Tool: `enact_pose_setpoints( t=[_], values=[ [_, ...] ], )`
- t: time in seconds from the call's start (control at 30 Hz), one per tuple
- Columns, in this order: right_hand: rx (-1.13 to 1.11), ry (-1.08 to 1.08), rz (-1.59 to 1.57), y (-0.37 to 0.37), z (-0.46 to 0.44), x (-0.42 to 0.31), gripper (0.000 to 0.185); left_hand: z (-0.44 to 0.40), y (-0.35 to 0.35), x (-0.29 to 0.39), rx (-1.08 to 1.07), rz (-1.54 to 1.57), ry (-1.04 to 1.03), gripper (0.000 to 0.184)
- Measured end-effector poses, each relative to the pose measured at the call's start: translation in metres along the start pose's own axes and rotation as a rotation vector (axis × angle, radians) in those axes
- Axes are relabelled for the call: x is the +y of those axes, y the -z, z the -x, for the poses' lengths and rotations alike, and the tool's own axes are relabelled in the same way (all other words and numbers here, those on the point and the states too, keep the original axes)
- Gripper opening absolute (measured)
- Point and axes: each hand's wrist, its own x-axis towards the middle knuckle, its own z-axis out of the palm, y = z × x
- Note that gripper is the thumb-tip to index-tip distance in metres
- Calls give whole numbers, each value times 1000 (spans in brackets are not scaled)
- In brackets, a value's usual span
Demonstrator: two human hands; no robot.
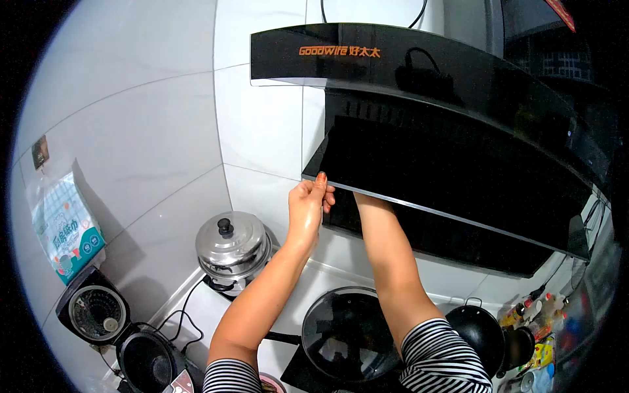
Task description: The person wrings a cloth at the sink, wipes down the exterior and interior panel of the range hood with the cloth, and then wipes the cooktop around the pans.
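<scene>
One hand (312, 198) (left) gripping hood panel (452, 167) | white counter (293, 301) | tiled walls (144, 59)

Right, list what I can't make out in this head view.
All in the head view:
Right hand and anything it touches: hidden behind the range hood panel.
Inside of the steel pot: covered by its metal lid.
Whatever may be under the glass lid: masked by reflections.
Labels on the condiment bottles: too small and blurred.
Pink-rimmed container: cut off by the bottom edge.

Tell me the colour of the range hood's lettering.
The lettering on the hood is orange; it shows in the head view.
</scene>
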Motion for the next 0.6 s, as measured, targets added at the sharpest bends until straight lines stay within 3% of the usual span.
enact_pose_setpoints(
  t=[0.23,0.37,0.43,0.47,0.5,0.6],
  values=[
    [210,-370,-317,-33,37,-1,36,-2,9,8,-89,-187,-37,39],
    [197,-551,-759,-23,64,11,36,-5,17,7,-8,-437,-95,36],
    [166,-578,-836,-20,69,-4,38,3,10,8,-1,-500,-119,35],
    [44,-533,-835,-11,74,-12,37,12,4,8,-10,-408,-95,36],
    [208,-549,-744,-25,86,-46,39,20,-3,8,-20,-316,-66,37],
    [245,-419,-760,0,87,-91,44,39,-29,-2,-101,-224,-51,41]
  ],
)
